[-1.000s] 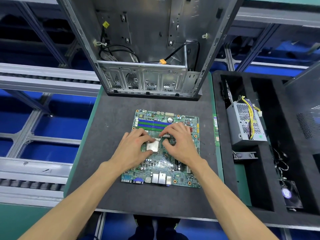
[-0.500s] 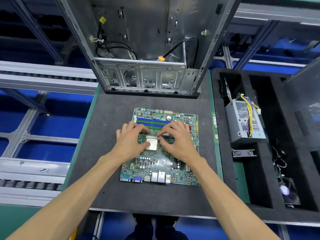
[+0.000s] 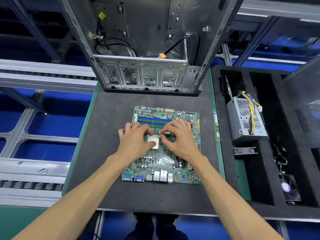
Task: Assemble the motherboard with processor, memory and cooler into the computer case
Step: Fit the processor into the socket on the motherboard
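The motherboard (image 3: 162, 146) lies flat on the dark mat (image 3: 107, 135), in front of the open case (image 3: 147, 49). The left hand (image 3: 135, 141) presses its thumb on the processor (image 3: 153, 142) at the board's middle; the right hand (image 3: 180, 137) pinches the socket frame just beside it

A second ago the left hand (image 3: 136, 142) covered most of the processor (image 3: 153, 142); now it has slid left, baring the metal lid, its thumb on the lower right corner. The right hand (image 3: 178, 139) has curled tighter, fingertips pinching at the socket's upper right edge.
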A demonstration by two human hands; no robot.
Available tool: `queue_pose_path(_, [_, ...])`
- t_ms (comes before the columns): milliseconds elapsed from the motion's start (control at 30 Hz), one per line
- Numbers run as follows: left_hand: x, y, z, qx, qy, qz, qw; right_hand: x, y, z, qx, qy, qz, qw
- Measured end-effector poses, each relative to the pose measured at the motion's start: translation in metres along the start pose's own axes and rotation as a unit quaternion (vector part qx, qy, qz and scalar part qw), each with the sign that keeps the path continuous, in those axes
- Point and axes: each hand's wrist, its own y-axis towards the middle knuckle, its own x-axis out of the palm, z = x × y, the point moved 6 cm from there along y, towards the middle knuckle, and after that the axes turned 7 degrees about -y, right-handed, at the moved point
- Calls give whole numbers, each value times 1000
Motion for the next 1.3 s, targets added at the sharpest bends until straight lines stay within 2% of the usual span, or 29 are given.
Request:
queue_pose_path(167, [1, 3, 0, -4, 35, -18, 999, 0, -1, 0, -1, -1, 0, 1000])
queue_pose_path(367, [-1, -7, 2, 37, 35, 9, 999, 0, -1, -1, 5, -1, -2, 1000])
queue_pose_path(467, [-6, -14, 17, 131, 52, 29, 990, -2, 0, -1, 4, -2, 3, 1000])
queue_pose_path(567, [-2, -25, 28, 222, 54, 16, 973, -3, 0, -2, 4, -5, 2, 1000])
queue_pose_path(633, [3, -30, 26, 225, 40, -2, 974, -3, 0, -3, 5, -6, 0, 1000])
queue_pose_path(867, [0, -36, 22, 207, 10, 46, 977, -10, -4, -7, 20, 34, 1, 999])
queue_pose_path(1300, [2, -43, 22, 220, 23, 75, 972, -11, -21, -21, 21, 11, -14, 1000])
